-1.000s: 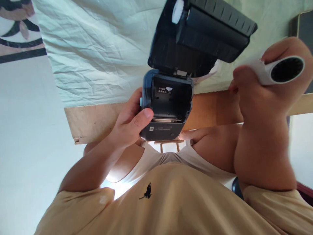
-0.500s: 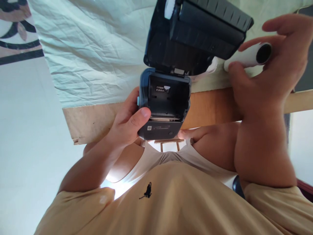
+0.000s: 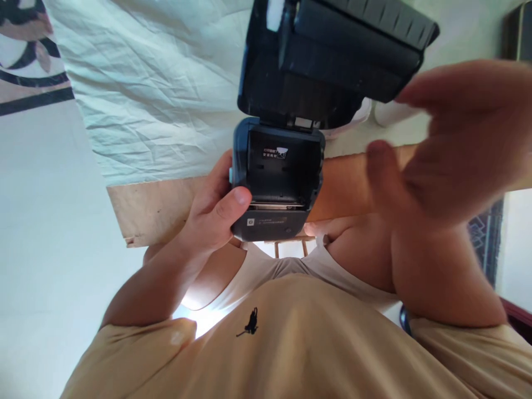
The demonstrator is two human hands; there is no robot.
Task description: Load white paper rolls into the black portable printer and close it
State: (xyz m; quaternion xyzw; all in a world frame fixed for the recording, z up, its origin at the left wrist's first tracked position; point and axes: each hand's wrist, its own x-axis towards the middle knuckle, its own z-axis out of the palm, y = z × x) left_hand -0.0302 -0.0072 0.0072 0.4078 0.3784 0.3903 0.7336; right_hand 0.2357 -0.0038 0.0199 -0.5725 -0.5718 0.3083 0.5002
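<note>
My left hand (image 3: 211, 213) grips a small dark grey printer (image 3: 282, 221) by its left side, thumb on the front edge. Its lid (image 3: 332, 55) is swung up and open, and the paper bay (image 3: 282, 172) is empty. My right hand (image 3: 449, 149) is blurred, to the right of the printer, with its fingers apart and nothing in it. A white paper roll (image 3: 388, 113) lies on the cloth just beyond that hand, mostly hidden by the fingers and the lid.
A wrinkled pale green cloth (image 3: 166, 83) covers the surface behind the printer. A wooden board edge (image 3: 153, 208) runs below it. My knees and beige shirt (image 3: 291, 343) fill the lower part. A dark object (image 3: 523, 33) stands at the top right.
My right hand has let go of the white roll, which now lies on the cloth, and the hand has swung down and left. The printer stays in my left hand.
</note>
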